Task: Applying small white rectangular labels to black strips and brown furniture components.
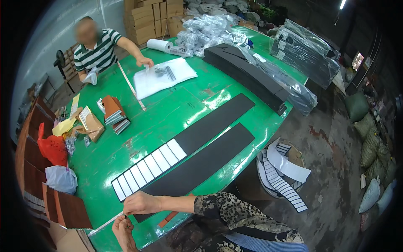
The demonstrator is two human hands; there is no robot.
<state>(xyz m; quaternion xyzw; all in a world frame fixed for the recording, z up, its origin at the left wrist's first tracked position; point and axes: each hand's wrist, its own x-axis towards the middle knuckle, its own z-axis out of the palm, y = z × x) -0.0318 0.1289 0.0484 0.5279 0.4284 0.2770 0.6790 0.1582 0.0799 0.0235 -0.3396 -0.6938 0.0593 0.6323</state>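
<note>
One striped strip (184, 144), black with a row of white blocks (153, 166) on it, lies on the green worktop (166, 115). A plain strip (196, 167), all black, lies next to the striped strip, on the side toward the person. The right hand (142, 203) is just beside the near end of the striped strip, with its fingers bent in and the tips close together. The left hand (123, 231) is right by it, a bit farther from the striped strip, with its fingers curled. I cannot tell if they pinch something small. White blocks fill the near part of the striped strip; the far part is bare black. The plain strip shows no white blocks. So my guess is that the striped strip is part done and the plain strip not begun, but maybe the bare parts need nothing. To the right of the striped strip, off the worktop, curly strips (282, 186) with white stripes hang out of a round tub (298, 156); those look done.
</note>
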